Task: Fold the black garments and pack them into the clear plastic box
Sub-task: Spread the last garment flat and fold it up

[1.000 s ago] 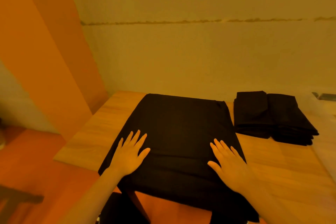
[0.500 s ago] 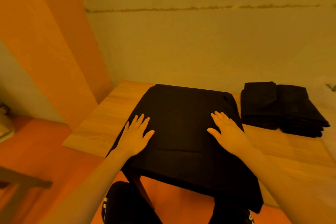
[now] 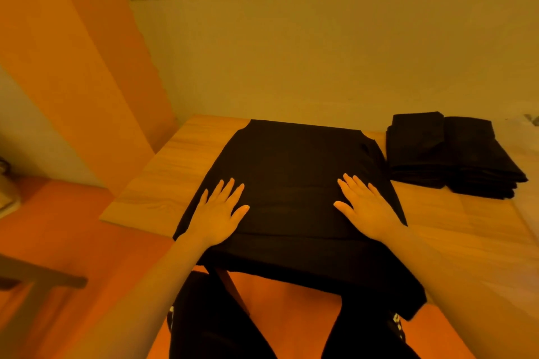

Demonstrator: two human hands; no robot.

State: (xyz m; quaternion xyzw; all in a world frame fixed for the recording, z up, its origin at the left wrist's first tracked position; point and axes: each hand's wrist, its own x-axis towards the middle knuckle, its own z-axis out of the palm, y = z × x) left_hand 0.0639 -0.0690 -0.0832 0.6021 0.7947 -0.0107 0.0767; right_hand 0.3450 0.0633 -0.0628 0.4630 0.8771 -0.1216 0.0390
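A black garment lies spread flat on the wooden table, folded into a broad, roughly rectangular panel. Its far edge sits close to the wall and its near portion droops over the table's front edge, hanging toward the person's lap. The cloth looks smooth and almost featureless under the warm orange light; a faint crease runs across it just in front of the wrists, and a small notch or collar detail shows at the far right corner — too dark to make out further.

To the right, well apart from the spread piece, a stack of folded black garments rests on the same table near the wall, in two neat piles side by side and touching.

Both hands lie palm-down on the spread garment. The left hand presses on the cloth near its left edge, fingers straight and slightly fanned, thumb angled inward. The right hand mirrors it close to the right edge — fingers extended, thumb pointing toward the middle. Neither hand grips anything; they simply rest flat, a wide stretch of fabric between them. Both forearms reach forward from the bottom of the view.
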